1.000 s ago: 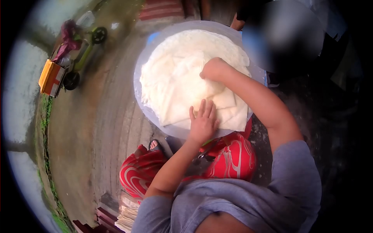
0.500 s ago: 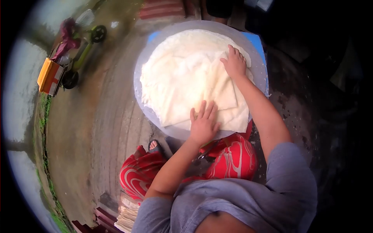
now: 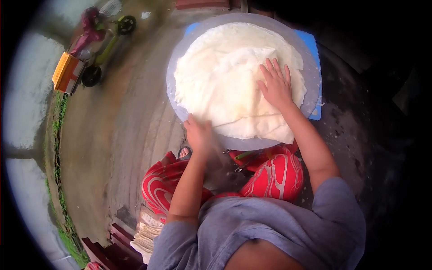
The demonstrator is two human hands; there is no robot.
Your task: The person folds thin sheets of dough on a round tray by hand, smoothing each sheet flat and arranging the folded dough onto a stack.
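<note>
Thin, pale, round dough sheets lie in a layered pile on a round grey board. The top layers look wrinkled, with a crease running across the near side. My right hand rests palm down on the right part of the pile, fingers stretched and spread. At the front left rim of the board is my left hand, close to the edge of the sheets. Motion smears its fingers, so I cannot tell whether it grips a sheet.
Blue flat material sticks out under the board. Below are my red patterned trouser legs. A stack of pale flat sheets sits at lower left beside dark red slats. A green-framed wheeled vehicle with an orange-and-white box stands far left.
My left hand has moved from the near part of the dough to the board's front left rim. My right hand has slid nearer to me on the pile. The whole view has shifted slightly.
</note>
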